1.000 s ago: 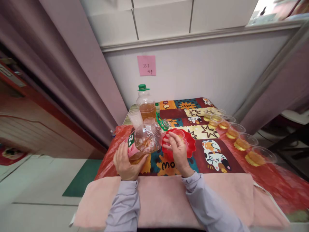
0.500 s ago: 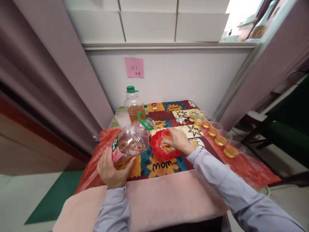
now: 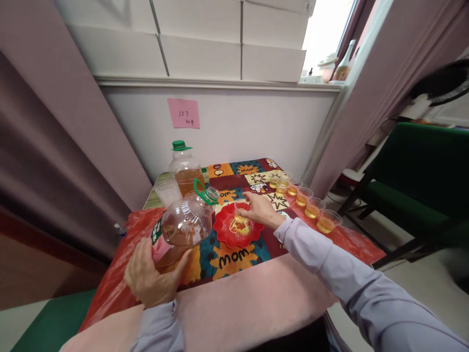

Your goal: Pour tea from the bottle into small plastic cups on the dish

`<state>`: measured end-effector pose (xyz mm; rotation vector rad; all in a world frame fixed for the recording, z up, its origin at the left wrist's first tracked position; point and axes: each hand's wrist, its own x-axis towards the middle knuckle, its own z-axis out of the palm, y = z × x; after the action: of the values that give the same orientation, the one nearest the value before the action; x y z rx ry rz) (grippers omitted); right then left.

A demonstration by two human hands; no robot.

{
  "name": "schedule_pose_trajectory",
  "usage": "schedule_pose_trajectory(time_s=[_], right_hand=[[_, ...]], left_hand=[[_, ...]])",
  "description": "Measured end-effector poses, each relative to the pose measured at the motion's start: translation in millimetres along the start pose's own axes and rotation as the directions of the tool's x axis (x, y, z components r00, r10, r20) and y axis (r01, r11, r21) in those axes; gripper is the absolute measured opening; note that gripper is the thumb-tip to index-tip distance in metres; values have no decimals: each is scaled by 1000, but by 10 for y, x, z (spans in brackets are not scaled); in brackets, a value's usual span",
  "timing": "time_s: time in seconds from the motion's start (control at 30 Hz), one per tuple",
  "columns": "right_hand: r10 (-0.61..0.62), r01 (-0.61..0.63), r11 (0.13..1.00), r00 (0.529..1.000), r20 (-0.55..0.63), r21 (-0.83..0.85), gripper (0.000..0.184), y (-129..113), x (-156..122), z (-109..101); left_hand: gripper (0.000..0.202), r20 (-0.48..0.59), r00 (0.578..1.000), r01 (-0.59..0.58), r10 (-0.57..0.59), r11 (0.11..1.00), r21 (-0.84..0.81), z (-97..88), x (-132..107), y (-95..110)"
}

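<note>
My left hand [image 3: 156, 276] is wrapped round the lower part of a big clear plastic jug [image 3: 188, 220], tilted with its open mouth toward the right. A green carry ring sits at its neck, and amber liquid lies inside. My right hand [image 3: 260, 209] grips a small clear plastic cup [image 3: 241, 211] holding some yellow liquid. That cup is over a red scalloped plate [image 3: 223, 234] with a gold pattern. From here I cannot tell whether the cup touches the plate. No stream shows between jug and cup.
Behind the jug stands a second jug [image 3: 186, 178] with a green cap, beside stacked clear cups [image 3: 167, 193]. Several cups of yellow liquid [image 3: 303, 196] form a row along the table's right side. A green chair [image 3: 414, 181] stands to the right. A pink note [image 3: 183, 113] is on the wall.
My view has swung to the right, so everything sits further left. The cup in my right hand shows more clearly above the plate; the jug stays tilted in my left hand.
</note>
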<state>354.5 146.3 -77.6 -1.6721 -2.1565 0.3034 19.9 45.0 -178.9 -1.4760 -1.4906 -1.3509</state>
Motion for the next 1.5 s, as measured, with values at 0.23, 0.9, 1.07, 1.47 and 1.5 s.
schedule_pose_trajectory(time_s=[0.23, 0.9, 1.07, 1.47, 1.5], right_hand=[[91, -60, 984, 979, -184, 167, 72, 712, -60, -491], [189, -238, 946, 957, -222, -220, 76, 1981, -117, -331], [204, -255, 939, 953, -223, -229, 73, 2062, -102, -270], [213, -274, 931, 944, -251, -241, 62, 2106, -65, -249], [209, -269, 933, 946, -249, -239, 59, 2099, -77, -245]], left_hand=[[106, 47, 991, 128, -124, 987, -94, 9, -20, 13], [112, -15, 998, 56, -56, 998, 1, 1, 30, 27], [111, 10, 996, 88, -88, 996, -26, -5, 37, 17], [110, 12, 994, 111, -111, 993, -43, 9, -14, -39], [111, -2, 997, 80, -80, 996, -32, 5, -12, -36]])
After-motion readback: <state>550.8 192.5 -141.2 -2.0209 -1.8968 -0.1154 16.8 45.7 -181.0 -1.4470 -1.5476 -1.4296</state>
